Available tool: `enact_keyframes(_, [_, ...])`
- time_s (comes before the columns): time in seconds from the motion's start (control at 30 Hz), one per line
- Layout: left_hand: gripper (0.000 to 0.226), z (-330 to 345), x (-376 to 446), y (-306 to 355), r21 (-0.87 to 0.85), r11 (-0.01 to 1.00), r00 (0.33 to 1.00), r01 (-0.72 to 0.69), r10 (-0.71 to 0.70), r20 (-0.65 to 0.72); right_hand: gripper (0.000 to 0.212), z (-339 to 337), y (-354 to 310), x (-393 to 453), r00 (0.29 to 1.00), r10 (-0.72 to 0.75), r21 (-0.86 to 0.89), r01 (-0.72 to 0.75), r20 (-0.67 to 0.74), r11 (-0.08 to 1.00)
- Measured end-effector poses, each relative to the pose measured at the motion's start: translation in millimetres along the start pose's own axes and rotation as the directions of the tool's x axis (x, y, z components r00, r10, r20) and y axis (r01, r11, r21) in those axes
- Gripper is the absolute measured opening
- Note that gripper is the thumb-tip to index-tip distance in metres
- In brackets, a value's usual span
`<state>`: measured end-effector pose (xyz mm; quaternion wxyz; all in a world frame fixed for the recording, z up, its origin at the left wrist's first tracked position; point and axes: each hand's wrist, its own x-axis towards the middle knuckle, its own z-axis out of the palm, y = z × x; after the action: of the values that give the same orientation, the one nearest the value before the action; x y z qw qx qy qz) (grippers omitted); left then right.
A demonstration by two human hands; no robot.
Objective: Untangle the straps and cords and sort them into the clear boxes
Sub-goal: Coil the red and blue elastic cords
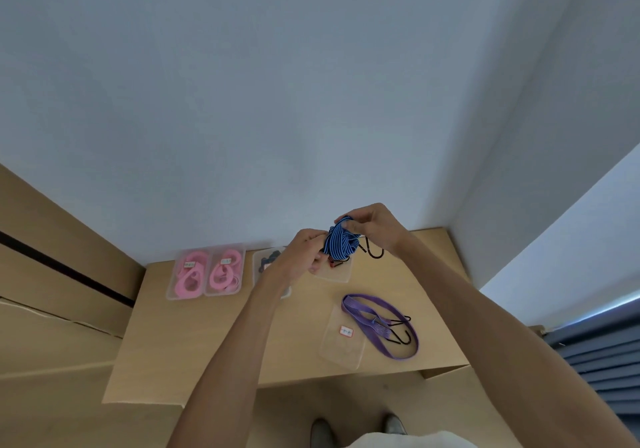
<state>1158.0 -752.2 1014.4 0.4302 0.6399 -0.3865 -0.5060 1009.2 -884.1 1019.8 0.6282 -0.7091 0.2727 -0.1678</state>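
Both hands, left [304, 252] and right [369, 224], pinch the knotted blue strap [338, 244] above the desk's [207, 343] back edge; tugging hard could tighten it

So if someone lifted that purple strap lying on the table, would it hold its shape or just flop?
The flat purple elastic strap would probably flop: it lies in loose, curving loops on the light wooden table. It looks thin, so likely light. Its black hooked ends might dangle and snag on the clear plastic box that it overlaps.

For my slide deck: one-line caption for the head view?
Both hands, left hand and right hand, work a tangled blue striped strap above the table.
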Motion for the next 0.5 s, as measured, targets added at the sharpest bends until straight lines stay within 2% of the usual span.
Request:
enact_keyframes(0.1, [0.043, 3, -1, -4, -0.073, 0.997, 1.0, 0.028, -0.028, 0.002, 0.025, 7, 8, -3, 0.999, -0.003, 0.025, 0.004, -0.04, 1.0])
enact_keyframes(0.23, [0.036, 11, 0, 1, -0.215, 0.977, 1.0, -0.014, 0.013, -0.005, 0.012, 12, 9, -5, 0.989, 0.09, 0.241, -0.06, -0.115, 0.969])
enact_keyframes(0.3, [0.039, 15, 2, 9, -0.29, 0.956, 0.999, -0.04, 0.034, -0.026, 0.006, 13, 11, -5, 0.982, 0.16, 0.335, -0.118, -0.1, 0.935])
enact_keyframes(0.37, [0.043, 23, 5, 19, -0.394, 0.918, 0.997, -0.044, 0.015, -0.077, 0.014, 18, 10, -4, 0.976, 0.214, 0.42, -0.176, -0.045, 0.89])
enact_keyframes(0.43, [0.046, 30, 11, 27, -0.519, 0.855, 0.978, -0.008, -0.101, -0.182, 0.015, 24, 5, -3, 0.974, 0.227, 0.482, -0.205, 0.012, 0.852])
enact_keyframes(0.5, [0.042, 35, 17, 31, -0.557, 0.83, 0.936, -0.026, -0.176, -0.305, 0.017, 27, 2, -3, 0.964, 0.265, 0.509, -0.244, 0.032, 0.825])
